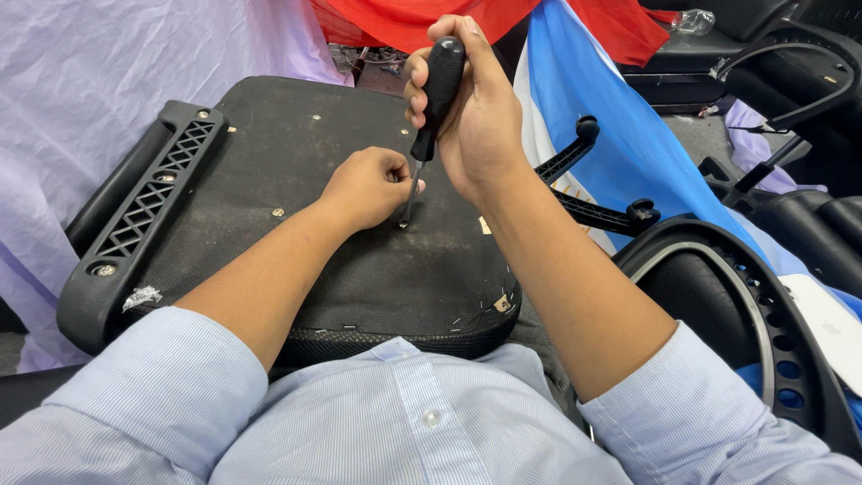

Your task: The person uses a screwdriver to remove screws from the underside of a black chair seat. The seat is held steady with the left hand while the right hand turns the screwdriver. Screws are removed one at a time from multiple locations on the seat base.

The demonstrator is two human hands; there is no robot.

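Observation:
An upturned black office chair seat rests across my lap, its dusty fabric underside facing up. My right hand grips the black handle of a screwdriver held nearly upright, its tip set on the seat near the middle. My left hand is closed beside the tip, fingers pinching at the shaft or a screw there; what it holds is hidden. Small screw heads dot the seat's underside. A black plastic armrest bracket with a lattice pattern is fixed along the seat's left edge.
Lilac cloth covers the left. Red cloth and a blue and white flag lie behind. Black chair parts, a curved backrest frame and armrests, crowd the right. A clear bottle sits at the top.

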